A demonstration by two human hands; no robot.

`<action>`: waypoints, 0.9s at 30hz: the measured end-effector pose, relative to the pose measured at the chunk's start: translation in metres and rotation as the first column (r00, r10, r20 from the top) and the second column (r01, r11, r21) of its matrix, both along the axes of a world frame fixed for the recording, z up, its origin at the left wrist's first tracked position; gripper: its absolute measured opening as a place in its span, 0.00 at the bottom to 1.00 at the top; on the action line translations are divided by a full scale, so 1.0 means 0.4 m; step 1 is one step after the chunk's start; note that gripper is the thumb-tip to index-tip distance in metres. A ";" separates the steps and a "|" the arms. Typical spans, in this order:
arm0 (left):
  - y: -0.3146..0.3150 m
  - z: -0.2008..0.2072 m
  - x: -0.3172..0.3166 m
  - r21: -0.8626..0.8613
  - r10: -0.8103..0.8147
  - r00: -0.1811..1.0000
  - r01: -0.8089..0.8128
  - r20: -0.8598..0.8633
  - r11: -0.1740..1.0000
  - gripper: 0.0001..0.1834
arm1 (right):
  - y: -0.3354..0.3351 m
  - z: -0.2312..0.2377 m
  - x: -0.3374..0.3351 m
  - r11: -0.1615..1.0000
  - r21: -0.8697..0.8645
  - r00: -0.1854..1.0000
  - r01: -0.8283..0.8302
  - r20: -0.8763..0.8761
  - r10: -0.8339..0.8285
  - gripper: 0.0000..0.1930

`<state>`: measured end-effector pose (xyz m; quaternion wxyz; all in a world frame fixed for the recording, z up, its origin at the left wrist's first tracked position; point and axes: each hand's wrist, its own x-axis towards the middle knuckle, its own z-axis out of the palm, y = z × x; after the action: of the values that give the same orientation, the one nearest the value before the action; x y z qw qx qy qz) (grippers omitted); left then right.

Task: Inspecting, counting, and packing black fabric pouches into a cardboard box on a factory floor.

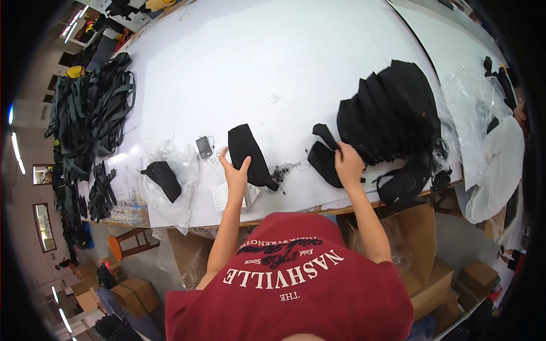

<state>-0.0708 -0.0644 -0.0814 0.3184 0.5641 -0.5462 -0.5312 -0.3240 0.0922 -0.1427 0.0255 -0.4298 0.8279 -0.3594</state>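
Note:
My left hand (234, 173) grips the lower left edge of a flat black fabric piece (248, 152), its thumb on the near face and its fingers at the side. The piece stands tilted over the white table (227, 74). To the right, my right hand (349, 166) is closed on another black fabric piece (323, 162), which has a narrow flap rising at its top. Its fingertips are partly hidden by the cloth. Between the two pieces lies a tangle of thin black threads (282, 172). Just beyond my right hand spreads an overlapping stack of black fabric pieces (378, 108).
Dark straps (91, 108) are heaped at the left end. A clear plastic bag (190, 170) lies under one black piece (162, 179), beside a small dark tag (203, 147). More plastic sheeting (472, 96) covers the right side. Below the table edge stands an open cardboard box (418, 238).

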 end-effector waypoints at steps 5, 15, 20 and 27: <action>-0.094 0.005 0.031 -0.272 -0.333 0.925 0.373 0.184 0.887 0.15 | -0.114 0.105 0.019 0.865 -0.376 0.457 0.333 0.867 0.201 0.14; -0.161 0.007 -0.136 0.000 -0.414 0.903 0.417 0.115 0.909 0.23 | -0.274 0.040 0.199 0.960 -0.210 -0.278 0.186 0.926 0.256 0.20; -0.245 -0.054 -0.099 -0.124 -0.211 0.611 0.458 0.763 0.880 0.21 | -0.074 0.015 0.117 0.887 0.443 0.991 -0.129 0.014 0.137 0.41; -0.260 -0.147 -0.072 -0.118 -0.189 0.610 0.427 0.769 0.897 0.28 | 0.018 -0.010 0.067 0.847 0.519 0.978 -0.115 0.209 0.005 0.42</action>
<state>-0.0995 -0.1685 -0.1402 0.0504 0.5732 -0.7885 -0.2170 -0.2973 0.0995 -0.1467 0.2367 -0.3938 0.8740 -0.1582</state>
